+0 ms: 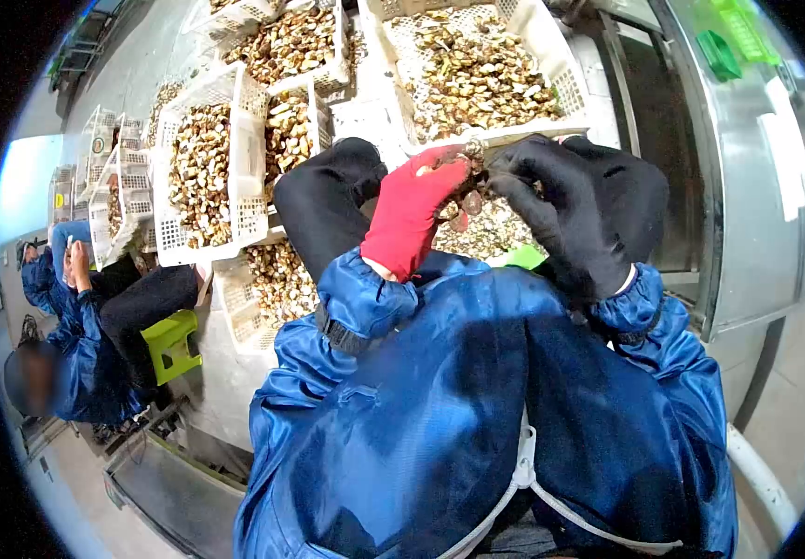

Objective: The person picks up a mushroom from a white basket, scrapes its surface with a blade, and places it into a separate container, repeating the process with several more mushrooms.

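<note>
My left hand, in a red glove, is closed around several small brown-and-cream mushrooms that stick out below its fingers. My right hand, in a black glove, meets it at the fingertips with fingers pinched together; whatever lies between them is too small to make out. Both hands are held above my lap, in front of a large white crate with mushrooms spread in it. Below the hands, more pale pieces lie in a heap, with a bright green edge beside them.
More white crates of mushrooms stand to the left. A co-worker in blue sits at far left, near a green stool. A metal table on the right carries a green container.
</note>
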Demonstrator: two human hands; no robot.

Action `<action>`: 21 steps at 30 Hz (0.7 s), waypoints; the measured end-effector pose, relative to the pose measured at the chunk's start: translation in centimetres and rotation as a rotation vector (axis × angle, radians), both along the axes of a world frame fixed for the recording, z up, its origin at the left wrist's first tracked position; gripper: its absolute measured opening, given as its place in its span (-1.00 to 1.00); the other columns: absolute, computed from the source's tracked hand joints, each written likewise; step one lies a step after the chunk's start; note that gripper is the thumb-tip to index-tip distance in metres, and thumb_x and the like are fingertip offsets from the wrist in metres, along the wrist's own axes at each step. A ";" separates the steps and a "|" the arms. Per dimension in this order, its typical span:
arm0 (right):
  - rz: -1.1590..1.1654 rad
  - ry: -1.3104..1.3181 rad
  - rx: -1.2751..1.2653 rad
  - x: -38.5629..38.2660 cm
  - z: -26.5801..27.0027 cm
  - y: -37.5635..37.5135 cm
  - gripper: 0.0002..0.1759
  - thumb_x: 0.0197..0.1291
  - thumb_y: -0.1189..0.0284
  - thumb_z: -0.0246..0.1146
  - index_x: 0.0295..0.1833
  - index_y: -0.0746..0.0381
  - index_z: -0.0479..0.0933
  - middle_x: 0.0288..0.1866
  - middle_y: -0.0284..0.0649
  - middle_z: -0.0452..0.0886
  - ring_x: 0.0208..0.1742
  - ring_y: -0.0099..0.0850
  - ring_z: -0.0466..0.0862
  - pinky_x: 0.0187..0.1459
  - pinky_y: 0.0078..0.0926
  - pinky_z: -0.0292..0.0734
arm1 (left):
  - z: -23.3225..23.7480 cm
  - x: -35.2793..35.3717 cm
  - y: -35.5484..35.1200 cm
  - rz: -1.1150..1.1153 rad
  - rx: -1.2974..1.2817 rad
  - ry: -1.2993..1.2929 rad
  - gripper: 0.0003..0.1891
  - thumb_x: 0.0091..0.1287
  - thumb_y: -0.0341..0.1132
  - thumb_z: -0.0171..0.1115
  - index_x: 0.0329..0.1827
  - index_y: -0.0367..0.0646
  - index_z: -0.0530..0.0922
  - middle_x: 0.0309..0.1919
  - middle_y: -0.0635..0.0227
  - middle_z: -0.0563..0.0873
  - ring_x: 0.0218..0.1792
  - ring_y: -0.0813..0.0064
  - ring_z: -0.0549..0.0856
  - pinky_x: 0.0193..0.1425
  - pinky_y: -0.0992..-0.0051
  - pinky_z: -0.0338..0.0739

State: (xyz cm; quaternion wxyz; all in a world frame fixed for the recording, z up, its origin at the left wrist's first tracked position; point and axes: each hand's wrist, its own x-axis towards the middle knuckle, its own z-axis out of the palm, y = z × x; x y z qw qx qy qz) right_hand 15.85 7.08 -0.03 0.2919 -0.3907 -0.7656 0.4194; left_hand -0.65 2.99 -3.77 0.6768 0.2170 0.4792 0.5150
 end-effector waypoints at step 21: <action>-0.069 0.047 -0.118 -0.3 -0.1 -0.8 -0.82 0.14 0.39 0.15 -0.26 0.31 0.46 -0.44 -0.18 0.52 -0.39 -0.48 0.52 -0.31 -0.51 0.41 | 1.1 0.6 -1.3 -0.141 -0.032 0.301 -0.72 0.12 -0.35 0.26 -0.14 -0.31 0.54 -0.47 0.37 0.64 -0.54 0.66 0.56 -0.51 0.66 0.44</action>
